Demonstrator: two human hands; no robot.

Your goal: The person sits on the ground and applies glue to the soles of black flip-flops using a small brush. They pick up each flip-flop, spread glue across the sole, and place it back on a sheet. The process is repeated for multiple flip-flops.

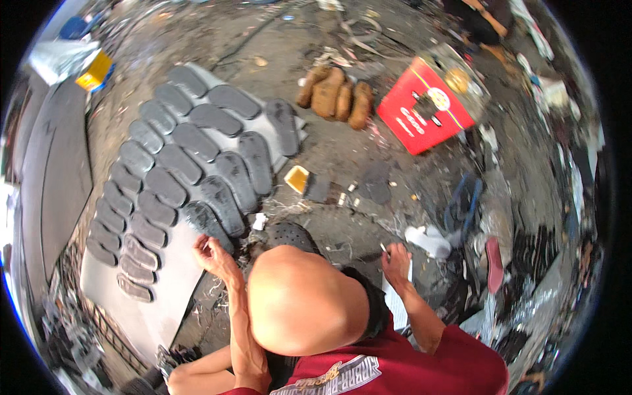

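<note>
Left hand (209,253), just left of centre and low in the frame, with fingers curled loosely inward, thumb and forefinger near each other; whether anything small sits pinched there, impossible to tell. Touching or nearly touching the lower end of a dark sole cut-out (205,224), part of the fan of grey-black sole shapes (191,141) laid in rows across a pale sheet (168,289) over the left half of the frame. Right hand (396,258), right of centre, fingers closed together around a thin light-coloured stick-like object (384,248) poking up from the fist; too small to identify. Just below that hand, a white strip (395,299). Between both hands, low centre, a bare bent knee (304,304), with a dark perforated clog (291,235) right above it. Further out: a small yellow-and-dark block (298,178) at centre, a row of brown rounded lumps (336,97) at upper centre, a red box (424,112) at upper right, a blue sandal (463,207) and a red one (494,264) at right.
</note>
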